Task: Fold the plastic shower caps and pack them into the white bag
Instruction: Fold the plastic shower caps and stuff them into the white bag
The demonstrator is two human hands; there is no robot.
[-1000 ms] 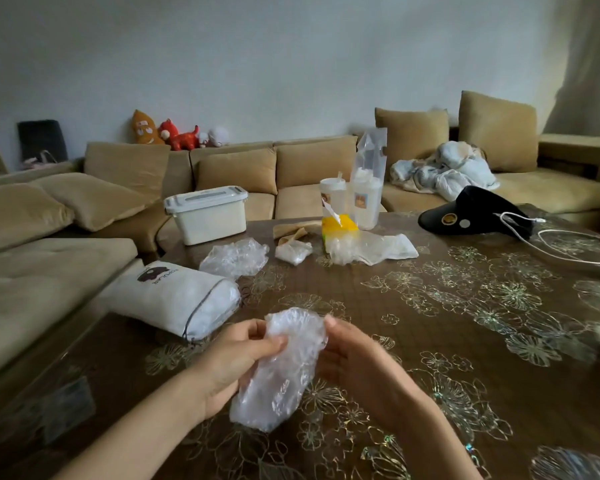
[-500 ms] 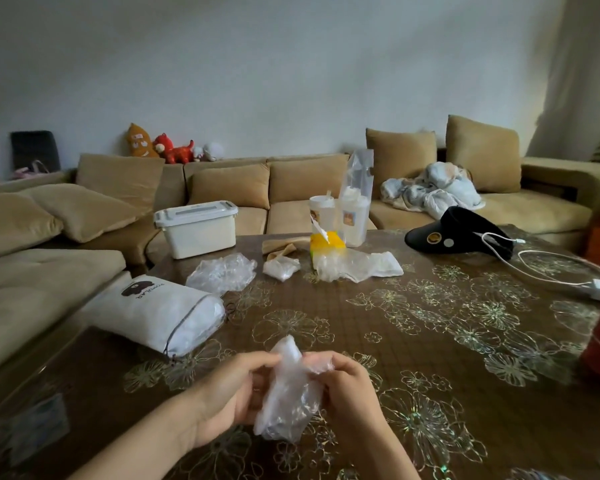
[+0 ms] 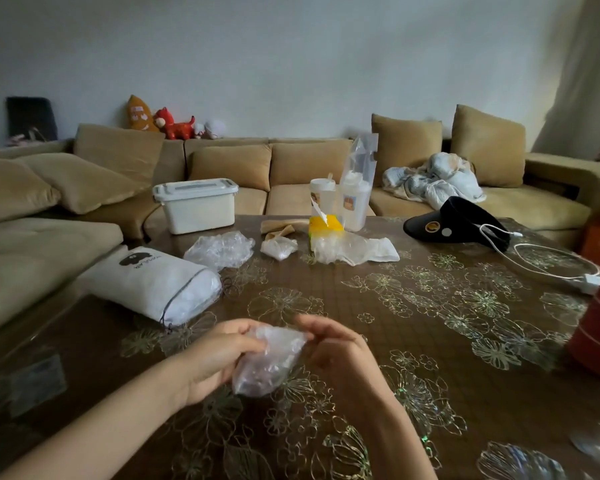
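CHANGE: shower cap (image 3: pixel 271 362), long a second ago, now compact at 6 o'clock | GRIP: left hand (image 3: pixel 219 358) clasps it; right hand (image 3: pixel 340 355) pinches its top corner | NEXT: white bag (image 3: pixel 153 285), 10 o'clock; packing likely due

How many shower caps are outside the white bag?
4 caps: one between left hand and right hand, one behind the white bag, small one mid-table, one by the yellow box. Others possibly hidden.

Single head-worn wide-angle view. Faces forward and slightly down across floral table (image 3: pixel 440 344) toward tan sofa (image 3: pixel 305 161) and wall (image 3: pixel 291 64). Left hand (image 3: pixel 215 358), right hand (image 3: pixel 340 358) nearest lens, low centre.
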